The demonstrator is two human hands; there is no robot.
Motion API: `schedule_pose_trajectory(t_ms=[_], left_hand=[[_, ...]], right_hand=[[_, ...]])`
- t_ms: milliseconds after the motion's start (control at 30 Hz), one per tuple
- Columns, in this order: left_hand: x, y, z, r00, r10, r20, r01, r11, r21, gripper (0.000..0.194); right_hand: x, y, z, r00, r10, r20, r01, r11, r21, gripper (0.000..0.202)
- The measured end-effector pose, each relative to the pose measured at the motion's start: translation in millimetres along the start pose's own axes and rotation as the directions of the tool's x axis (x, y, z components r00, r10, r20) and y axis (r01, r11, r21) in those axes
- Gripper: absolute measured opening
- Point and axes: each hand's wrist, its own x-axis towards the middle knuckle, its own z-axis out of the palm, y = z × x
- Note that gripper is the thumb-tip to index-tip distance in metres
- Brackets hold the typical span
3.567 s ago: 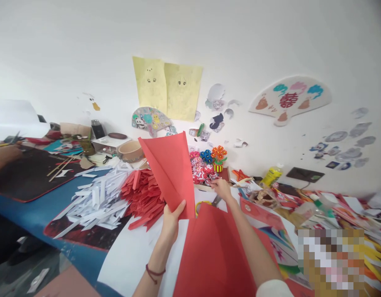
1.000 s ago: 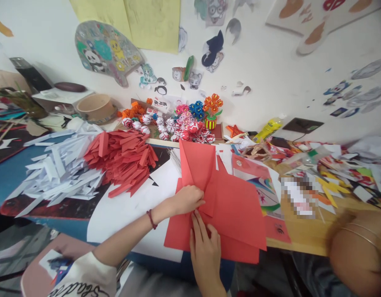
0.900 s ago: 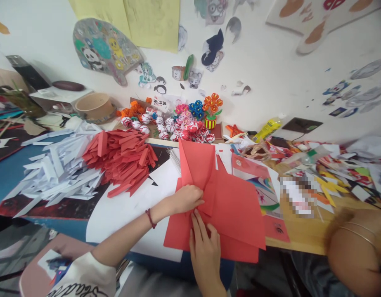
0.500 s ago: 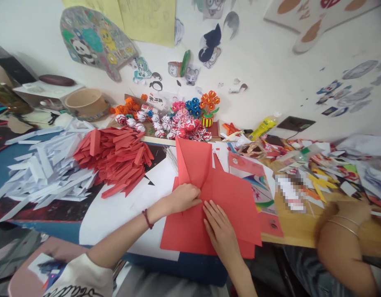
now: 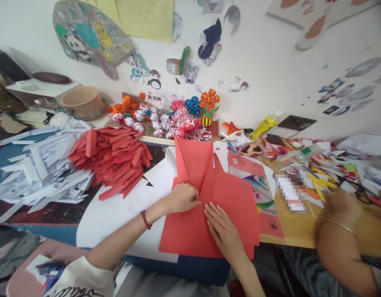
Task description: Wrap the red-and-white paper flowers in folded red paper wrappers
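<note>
Folding red paper seems to be the step in hand in the head view: a creased, tapering piece of red paper lies on larger flat red paper sheets, its near end by the person's left hand. That hand's fingers are curled in, though whether they pinch the paper I cannot tell; the right hand lies palm down on the red just beside it, fingers straight and gripping nothing. The next move, I judge, calls for the left hand to pin the crease while the right smooths along it. A white paper sheet spreads beneath, with heaps of red paper strips and white paper strips farther left. Among containers, a small yellow-and-black striped pot holds orange craft flowers; the round tan bowl hides its contents; a yellow bottle sits slanted near the wall, its fill unclear
</note>
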Motion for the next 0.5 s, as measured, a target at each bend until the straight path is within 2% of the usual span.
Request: schedule_pose_trajectory(t_ms=[267,367,433,500], left_hand=[[-1,3,-0.4,0.999,-0.029,0.025,0.028,0.998,0.048,0.023],[-6,5,2.8,0.999,-0.014,-0.030,0.017,0.994,0.107,0.023],[-8,5,5.5,0.990,0.091,-0.111,-0.069,0.980,0.188,0.021],[-10,5,8.2,0.948,0.280,-0.149,-0.230,0.931,0.284,0.023]], right_hand=[[-1,4,2,1.000,-0.025,0.000,0.025,0.999,0.029,0.065],[0,5,3,0.999,-0.036,-0.003,0.036,0.998,0.044,0.065],[0,6,3,0.999,-0.040,0.004,0.039,0.998,0.050,0.065],[0,8,3,0.999,-0.040,0.021,0.039,0.998,0.052,0.064]])
